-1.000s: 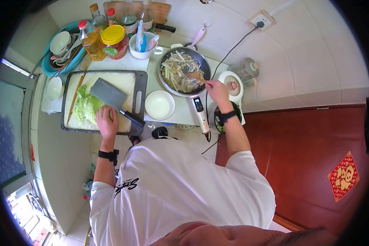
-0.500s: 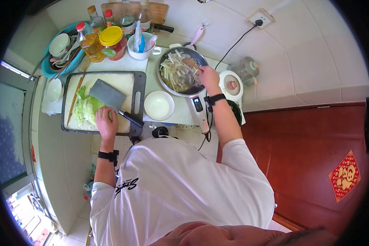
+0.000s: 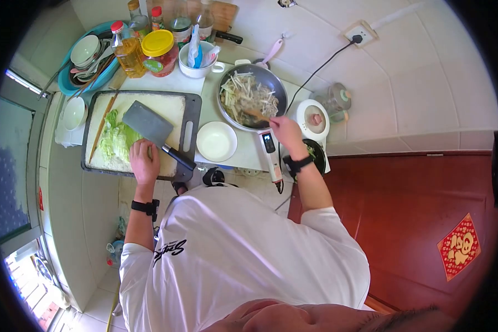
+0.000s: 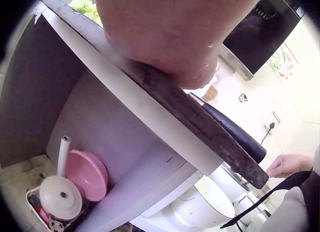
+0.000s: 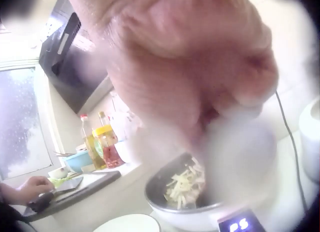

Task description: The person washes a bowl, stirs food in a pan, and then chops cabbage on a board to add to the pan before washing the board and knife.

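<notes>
My right hand (image 3: 286, 131) grips a wooden spatula (image 3: 255, 114), its blade among pale shredded food (image 3: 248, 93) in the near part of the frying pan (image 3: 281, 88). The right wrist view shows this hand (image 5: 185, 57) large, above the pan (image 5: 156, 188). On the near edge of the cutting board (image 3: 174, 105) rests my left hand (image 3: 144, 161), fingers loosely bent beside leafy greens (image 3: 114, 141). A cleaver (image 3: 148, 122) lies flat on the board, its black handle right of that hand. In the left wrist view, the fingertips of my left hand (image 4: 165, 37) are hidden.
A white bowl (image 3: 217, 141) stands between board and pan. Bottles, a yellow-lidded jar (image 3: 159, 52) and a blue basin (image 3: 109, 71) line the back left. Right of the pan are a white lidded pot (image 3: 312, 119) and a power cord (image 3: 321, 69).
My right hand has moved back towards the body from over the pan, drawing the spatula to the near side and shifting the food. The left hand stays on the board. The head view has shifted slightly.
</notes>
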